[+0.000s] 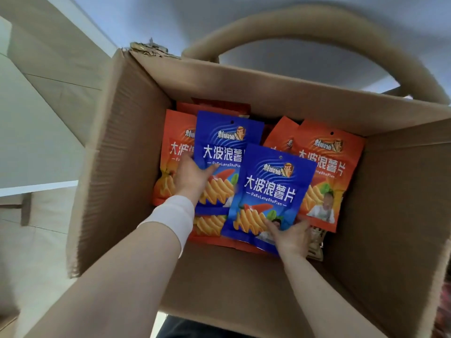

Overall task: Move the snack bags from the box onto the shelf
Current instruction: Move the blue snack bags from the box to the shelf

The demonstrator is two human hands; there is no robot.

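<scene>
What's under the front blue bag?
Under the front blue bag: an orange bag at right, a second blue bag at left. Anything deeper, and the box floor, is covered.

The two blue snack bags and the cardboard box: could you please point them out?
rear blue bag (219, 153), head view, on its white lettering.
front blue bag (271, 190), head view, on its white lettering.
cardboard box (131, 147), head view, on its left inner wall.

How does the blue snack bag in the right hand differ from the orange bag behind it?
The right hand grips the blue snack bag; no hand holds the orange snack bag. The blue bag partly covers the orange one. Both show the same print.
</scene>
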